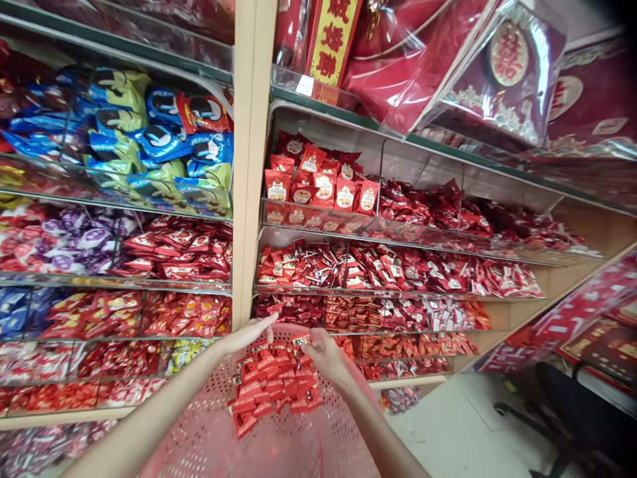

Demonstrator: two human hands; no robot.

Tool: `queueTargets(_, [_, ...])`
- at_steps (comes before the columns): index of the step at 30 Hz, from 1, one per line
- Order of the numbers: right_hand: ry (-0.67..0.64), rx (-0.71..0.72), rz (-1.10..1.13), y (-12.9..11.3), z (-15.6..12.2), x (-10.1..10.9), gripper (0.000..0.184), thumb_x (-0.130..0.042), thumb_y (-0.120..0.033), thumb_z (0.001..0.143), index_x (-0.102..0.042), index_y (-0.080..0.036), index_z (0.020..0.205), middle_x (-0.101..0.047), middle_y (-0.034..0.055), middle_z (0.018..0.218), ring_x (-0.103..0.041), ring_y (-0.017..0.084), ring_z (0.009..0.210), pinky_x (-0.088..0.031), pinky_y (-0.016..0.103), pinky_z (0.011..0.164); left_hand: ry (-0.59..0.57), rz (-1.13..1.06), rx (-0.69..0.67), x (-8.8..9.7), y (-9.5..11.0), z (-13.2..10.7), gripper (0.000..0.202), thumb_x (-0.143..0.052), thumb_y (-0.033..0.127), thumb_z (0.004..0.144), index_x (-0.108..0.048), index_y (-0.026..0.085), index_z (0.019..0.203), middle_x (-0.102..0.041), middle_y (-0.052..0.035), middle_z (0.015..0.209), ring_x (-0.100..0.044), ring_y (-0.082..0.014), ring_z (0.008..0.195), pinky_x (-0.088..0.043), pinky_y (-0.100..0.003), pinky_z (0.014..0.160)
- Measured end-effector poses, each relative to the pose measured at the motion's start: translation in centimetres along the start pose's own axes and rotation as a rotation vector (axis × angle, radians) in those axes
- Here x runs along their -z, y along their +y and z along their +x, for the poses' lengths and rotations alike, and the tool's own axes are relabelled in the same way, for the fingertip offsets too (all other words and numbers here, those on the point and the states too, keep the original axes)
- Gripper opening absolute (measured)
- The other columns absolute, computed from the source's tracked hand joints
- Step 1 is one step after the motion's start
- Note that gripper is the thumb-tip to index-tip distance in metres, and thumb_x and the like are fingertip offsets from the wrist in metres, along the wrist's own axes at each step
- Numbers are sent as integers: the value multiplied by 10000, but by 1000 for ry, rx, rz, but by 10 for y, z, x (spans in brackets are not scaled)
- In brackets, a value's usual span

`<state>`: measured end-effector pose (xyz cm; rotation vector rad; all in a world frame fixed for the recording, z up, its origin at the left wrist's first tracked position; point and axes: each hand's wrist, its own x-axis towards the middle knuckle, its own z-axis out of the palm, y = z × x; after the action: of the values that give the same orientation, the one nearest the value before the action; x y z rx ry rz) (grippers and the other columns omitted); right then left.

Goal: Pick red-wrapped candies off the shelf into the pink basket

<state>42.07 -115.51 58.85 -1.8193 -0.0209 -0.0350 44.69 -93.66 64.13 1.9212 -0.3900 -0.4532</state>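
Below the shelves is a pink perforated plastic basket (pixel 199 425) with a pile of small red candy packets (pixel 271 378) against its far side. At the basket's far rim, my left hand (pixel 253 334) is open, fingers stretched out over the left edge of the pile. A bit of red packaging shows by its fingertips, and I cannot tell if the two touch. My right hand (pixel 323 353) is closed in a pinch at the pile's right edge, on a red candy packet (pixel 300 341) with dark lettering on a pale patch.
Shelves of wrapped sweets fill the wall on both sides of a wooden upright (pixel 246 166). Blue packets (pixel 164 136) lie upper left, red packets (pixel 323 189) to the right. Plastic-wrapped red bags (pixel 497 86) overhang the upper right. A black chair (pixel 577 411) stands on the floor at right.
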Motion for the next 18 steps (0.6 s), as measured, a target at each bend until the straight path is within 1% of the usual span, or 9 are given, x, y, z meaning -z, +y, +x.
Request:
queueTargets(2, [-20,-1,-52,7,-1,-3,333,-577,-334,664,-486,-158,932,-317,-122,485,-280,76,436,-222,213,443,-1,8,2,0,0,1,644,-234,648,829,-616,188,590,-606,-12,686,-530,-186,752,-350,-316,843])
queueTargets(5, [-14,3,-97,15,-2,-6,346,-570,-349,668,-498,-144,937,-329,-121,476,-284,76,434,-225,215,447,11,30,3,0,0,2,650,-245,667,814,-607,188,566,-595,-13,668,-528,-192,762,-336,-326,868])
queueTargets(11, [40,33,-162,23,-2,-12,245,-531,-354,678,-521,-162,830,-294,-115,454,-284,81,416,-224,215,430,14,55,11,-1,9,-2,658,-238,691,792,-582,198,525,-575,-18,653,-515,-201,775,-337,-325,871])
queueTargets(14, [47,57,-194,24,-3,-15,180,-521,-331,682,-540,-179,777,-333,-102,435,-320,94,411,-242,220,434,20,60,15,-1,15,-6,644,-243,686,794,-573,204,522,-582,-22,673,-514,-211,830,-319,-323,911])
queueTargets(18, [53,77,-228,25,-3,-17,128,-510,-312,696,-544,-198,742,-429,-72,458,-407,123,433,-303,234,459,21,61,24,-2,20,-9,634,-250,686,794,-567,208,525,-582,-28,680,-517,-227,875,-331,-327,911])
